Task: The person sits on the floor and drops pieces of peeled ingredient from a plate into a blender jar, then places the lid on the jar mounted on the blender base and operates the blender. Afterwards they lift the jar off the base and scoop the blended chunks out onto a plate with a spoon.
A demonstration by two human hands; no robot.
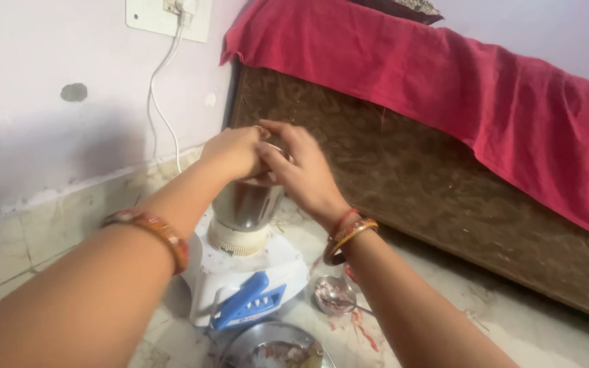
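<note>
Covering steel jar [245, 203] (both hands), plate [240, 351] near

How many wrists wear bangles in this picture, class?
2. The left wrist bangle sits on the near forearm; the right wrist bangles sit beside the steel jar. More may be hidden under the arms.

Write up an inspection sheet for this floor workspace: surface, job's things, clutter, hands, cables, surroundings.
Surface: stone floor, reddish smears beside the spoon.
Job's things: steel jar seated on white-and-blue mixer base.
Clutter: spoon and steel plate with residue.
Hands: left hand and right hand both cover the jar's top; grip hidden.
Cables: white cable runs from wall socket down to the floor.
Surroundings: red cloth over brown bed side.
</note>
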